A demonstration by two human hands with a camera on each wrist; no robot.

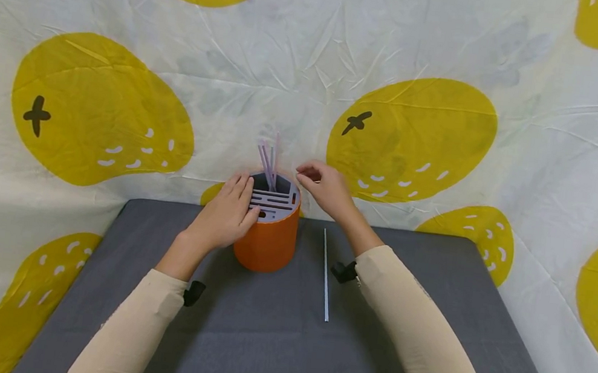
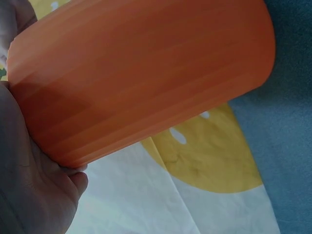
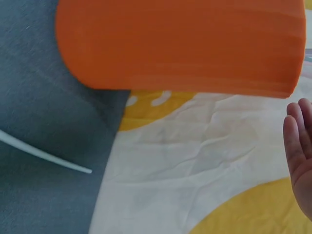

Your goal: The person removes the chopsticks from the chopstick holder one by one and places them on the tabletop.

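Observation:
An orange cylindrical desk organizer (image 1: 265, 247) with a grey slotted top (image 1: 280, 209) stands upright near the table's far edge. Several thin purple-pink straw-like sticks (image 1: 268, 165) rise from its rear compartment. My left hand (image 1: 223, 212) rests on the organizer's left rim, fingers extended across the top; in the left wrist view that palm lies against the upper end of the orange wall (image 2: 141, 83). Just right of the rim hovers my right hand (image 1: 327, 186), fingers loosely bent, with nothing between thumb and fingertips. The right wrist view shows its fingers (image 3: 294, 141) beside the organizer's top edge.
One thin pale stick (image 1: 326, 277) lies on the dark grey tabletop (image 1: 259, 352), right of the organizer. Behind the table hangs a white cloth (image 1: 264, 104) printed with large yellow fruit, close to the far edge.

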